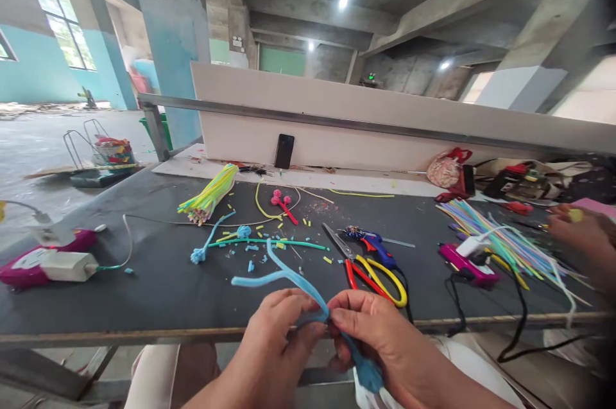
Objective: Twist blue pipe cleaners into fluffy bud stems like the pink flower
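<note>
Both hands meet at the table's front edge around light blue fuzzy stems [303, 282]. My left hand [283, 338] is closed on the stems, its thumb and fingers pinching a bent part. Close beside it, my right hand [368, 329] pinches the same stems, and a thicker blue end [368, 374] hangs below its fingers. Two loose stem ends point up and left over the table. Just beyond lie scissors [368, 268] with red and yellow handles, a blue glue gun [380, 248], a green stem [298, 243] and small blue pieces with knotted ends [197, 255].
A bundle of yellow-green stems [212, 194] lies back left, near a pink flower piece [283, 203]. Power strips [469, 264] with cords sit right and left. Pastel stems [514, 242] lie right, near another person's hand [584, 235]. A phone [284, 151] leans against the board.
</note>
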Demonstrator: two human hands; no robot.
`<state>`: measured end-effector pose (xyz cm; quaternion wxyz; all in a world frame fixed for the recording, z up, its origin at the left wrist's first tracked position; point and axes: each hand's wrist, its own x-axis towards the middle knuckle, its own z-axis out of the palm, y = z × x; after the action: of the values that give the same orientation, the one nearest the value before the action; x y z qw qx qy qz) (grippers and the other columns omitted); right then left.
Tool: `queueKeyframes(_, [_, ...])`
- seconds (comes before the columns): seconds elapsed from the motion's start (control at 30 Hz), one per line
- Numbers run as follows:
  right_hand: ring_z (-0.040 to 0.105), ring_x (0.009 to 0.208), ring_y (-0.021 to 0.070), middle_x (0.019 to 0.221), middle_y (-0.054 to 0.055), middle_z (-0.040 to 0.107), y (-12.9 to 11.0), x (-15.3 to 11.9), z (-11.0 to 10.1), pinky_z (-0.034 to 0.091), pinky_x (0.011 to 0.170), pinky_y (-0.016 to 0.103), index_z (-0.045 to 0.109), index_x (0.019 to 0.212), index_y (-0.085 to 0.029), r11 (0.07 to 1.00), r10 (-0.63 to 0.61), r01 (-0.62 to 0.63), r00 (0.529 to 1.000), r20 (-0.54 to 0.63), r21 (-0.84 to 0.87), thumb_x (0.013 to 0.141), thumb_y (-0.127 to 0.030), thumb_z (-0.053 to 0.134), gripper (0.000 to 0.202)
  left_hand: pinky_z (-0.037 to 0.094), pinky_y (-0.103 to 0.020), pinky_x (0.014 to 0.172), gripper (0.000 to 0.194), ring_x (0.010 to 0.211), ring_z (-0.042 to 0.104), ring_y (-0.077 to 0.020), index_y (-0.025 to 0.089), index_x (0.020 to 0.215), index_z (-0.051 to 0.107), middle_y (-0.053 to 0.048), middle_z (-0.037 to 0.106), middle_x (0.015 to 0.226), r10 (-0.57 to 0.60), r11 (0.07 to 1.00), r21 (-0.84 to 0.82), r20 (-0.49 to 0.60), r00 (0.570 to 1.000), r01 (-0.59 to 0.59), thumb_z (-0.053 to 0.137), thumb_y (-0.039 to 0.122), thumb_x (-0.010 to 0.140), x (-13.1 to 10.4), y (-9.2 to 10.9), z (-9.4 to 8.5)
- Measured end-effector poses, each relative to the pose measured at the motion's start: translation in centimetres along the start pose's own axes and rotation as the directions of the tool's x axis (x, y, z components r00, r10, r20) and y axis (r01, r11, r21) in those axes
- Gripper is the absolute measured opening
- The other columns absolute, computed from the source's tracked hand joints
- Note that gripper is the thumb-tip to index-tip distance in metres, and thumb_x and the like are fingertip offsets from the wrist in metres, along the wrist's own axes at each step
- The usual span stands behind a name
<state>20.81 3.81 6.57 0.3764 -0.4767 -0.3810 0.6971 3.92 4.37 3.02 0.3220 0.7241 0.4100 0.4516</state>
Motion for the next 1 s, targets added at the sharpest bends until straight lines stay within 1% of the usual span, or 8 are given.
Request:
queueKeyframes(0.1, [0.057, 0.051, 0.008, 0.065, -0.003, 0.06, 0.0, 0.2, 0.6, 0.047, 0.054, 0.022, 0.059, 0.076, -0.014, 0.998, -0.019, 0.022, 0.999, 0.043, -0.057, 0.075, -0.031, 0.069, 0.019, 0.042, -0.023, 0.056, 0.015, 0.059, 0.054, -0.0134, 0.018, 0.063, 0.062, -0.003, 0.062, 0.068, -0.236, 0.952, -0.197, 0.009, 0.972, 0.233, 0.059, 0.021, 0.077, 0.6, -0.1, 0.9])
queueKeyframes(0.2, [0.056, 0.053, 0.0086, 0.066, -0.002, 0.059, -0.2, 0.3, 0.8, 0.047, 0.054, 0.023, 0.058, 0.078, -0.015, 0.999, -0.008, 0.013, 0.994, 0.111, -0.043, 0.08, -0.03, 0.062, 0.016, 0.039, -0.021, 0.052, 0.019, 0.053, 0.049, -0.0104, 0.017, 0.06, 0.055, 0.001, 0.056, 0.063, -0.372, 0.859, -0.371, 0.022, 0.928, 0.353, 0.059, 0.024, 0.077, 0.6, -0.2, 0.9])
queueKeyframes(0.37, [0.056, 0.056, 0.0098, 0.071, 0.0, 0.06, -0.2, 0.4, 0.3, 0.05, 0.055, 0.025, 0.056, 0.084, -0.015, 0.997, 0.057, -0.066, 0.98, 0.191, 0.04, 0.081, -0.023, 0.057, 0.009, 0.039, -0.021, 0.057, 0.021, 0.058, 0.047, -0.01, 0.015, 0.061, 0.053, 0.002, 0.053, 0.061, -0.318, 0.843, -0.429, 0.089, 0.944, 0.325, 0.057, 0.027, 0.078, 0.8, -0.7, 0.0])
queueKeyframes(0.57, [0.053, 0.051, 0.0073, 0.066, -0.002, 0.059, -0.2, 0.6, 0.1, 0.048, 0.051, 0.022, 0.055, 0.083, -0.015, 0.994, 0.109, -0.108, 0.986, 0.129, -0.013, 0.08, -0.019, 0.059, 0.006, 0.034, -0.02, 0.054, 0.024, 0.055, 0.041, -0.0081, 0.014, 0.064, 0.056, 0.003, 0.05, 0.058, -0.325, 0.779, -0.506, 0.179, 0.928, 0.371, 0.061, 0.034, 0.075, 1.1, -2.1, -0.1])
queueKeyframes(0.67, [0.049, 0.048, 0.0064, 0.064, -0.003, 0.058, -0.3, 0.9, 0.4, 0.047, 0.047, 0.021, 0.054, 0.082, -0.016, 0.994, 0.113, -0.112, 0.988, 0.107, -0.015, 0.08, -0.021, 0.059, 0.007, 0.036, -0.021, 0.055, 0.019, 0.057, 0.046, -0.0096, 0.014, 0.065, 0.058, 0.001, 0.056, 0.063, -0.336, 0.765, -0.529, 0.159, 0.928, 0.368, 0.067, 0.03, 0.068, 0.9, -2.4, 0.2])
queueKeyframes(0.8, [0.045, 0.046, 0.0063, 0.06, -0.004, 0.055, 0.2, 1.5, 0.6, 0.044, 0.044, 0.02, 0.053, 0.079, -0.017, 0.997, 0.062, -0.058, 0.995, 0.074, -0.057, 0.079, -0.024, 0.058, 0.009, 0.038, -0.022, 0.056, 0.013, 0.059, 0.048, -0.0109, 0.015, 0.065, 0.059, 0.0, 0.057, 0.063, -0.348, 0.823, -0.449, 0.084, 0.934, 0.347, 0.062, 0.026, 0.071, 0.6, -2.3, 0.5])
queueKeyframes(0.93, [0.045, 0.043, 0.0091, 0.046, -0.007, 0.047, 1.1, 2.4, 0.6, 0.042, 0.044, 0.022, 0.053, 0.075, -0.019, 0.93, -0.082, 0.057, 0.995, -0.056, -0.362, 0.08, -0.024, 0.051, 0.007, 0.038, -0.021, 0.058, 0.018, 0.061, 0.046, -0.0112, 0.015, 0.059, 0.057, 0.0, 0.053, 0.062, -0.352, 0.876, -0.358, -0.02, 0.936, 0.322, 0.059, 0.025, 0.074, 0.8, -1.7, 0.8])
queueKeyframes(1.0, [0.049, 0.045, 0.0114, 0.047, -0.006, 0.049, 1.5, 2.8, 0.5, 0.042, 0.045, 0.024, 0.054, 0.073, -0.02, 0.74, -0.282, 0.153, 0.955, -0.095, -0.655, 0.079, -0.021, 0.05, 0.007, 0.036, -0.021, 0.055, 0.017, 0.059, 0.044, -0.0103, 0.014, 0.058, 0.057, 0.001, 0.052, 0.06, -0.413, 0.842, -0.395, -0.035, 0.91, 0.367, 0.06, 0.024, 0.072, 1.1, -1.4, 1.0])
